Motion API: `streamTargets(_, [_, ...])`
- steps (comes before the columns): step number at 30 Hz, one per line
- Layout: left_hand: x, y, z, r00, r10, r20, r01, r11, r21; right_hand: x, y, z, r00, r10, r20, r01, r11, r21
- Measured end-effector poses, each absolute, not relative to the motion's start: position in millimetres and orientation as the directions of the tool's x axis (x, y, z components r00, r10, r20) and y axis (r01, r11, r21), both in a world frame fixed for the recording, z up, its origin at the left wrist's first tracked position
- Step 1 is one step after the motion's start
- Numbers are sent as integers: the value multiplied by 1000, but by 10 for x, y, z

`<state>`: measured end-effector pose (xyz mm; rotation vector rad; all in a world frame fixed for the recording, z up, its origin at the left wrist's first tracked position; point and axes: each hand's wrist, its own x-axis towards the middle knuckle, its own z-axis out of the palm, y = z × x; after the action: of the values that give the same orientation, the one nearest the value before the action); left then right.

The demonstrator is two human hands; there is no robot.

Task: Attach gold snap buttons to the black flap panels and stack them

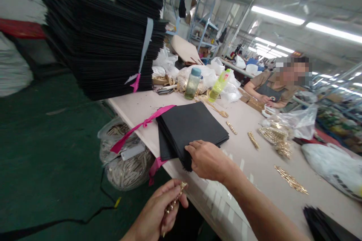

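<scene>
My left hand (165, 205) is closed around a gold chain piece (172, 203), in front of the table's near edge. On a stack of black sheets (198, 120) rests my right hand (207, 160), its fingers bent over the stack's near corner; whether they grip a sheet cannot be made out. A pink ribbon (144, 122) lies across the stack's left corner and hangs over the table edge. Several gold chain pieces (291, 179) lie on the table to the right.
A tall pile of black sheets (113, 41) stands at the left table end. Behind the stack are a blue-capped bottle (193, 83) and a yellow-green bottle (218, 86). Across the table sits a person (268, 88), near a bag of gold chains (278, 135). More black pieces (325, 226) lie lower right.
</scene>
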<state>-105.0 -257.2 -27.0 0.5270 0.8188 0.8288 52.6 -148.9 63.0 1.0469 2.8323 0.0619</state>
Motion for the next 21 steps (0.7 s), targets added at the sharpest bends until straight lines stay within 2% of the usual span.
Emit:
streamTargets(4, [-1031, -2593, -236, 409, 818, -405, -434, 565, 702, 603, -1513, 628, -741, 671, -20, 671, 742, 11])
streamTargets(9, [-978, -2640, -205, 438, 821, -366, -434, 550, 714, 693, -1448, 562, -784, 621, 16, 619, 783, -55])
streamTargets(14, [-900, -2695, -183, 460, 827, -324, -442, 530, 723, 960, -1478, 531, -643, 760, 94, 763, 647, -10])
streamTargets(18, [-834, -2691, -181, 481, 815, -322, -425, 538, 728, 1407, -1805, 523, -563, 824, 67, 826, 562, 41])
streamTargets(21, [-767, -2671, -166, 516, 798, -313, -421, 554, 719, 1710, -2228, 488, -469, 882, -49, 883, 467, -43])
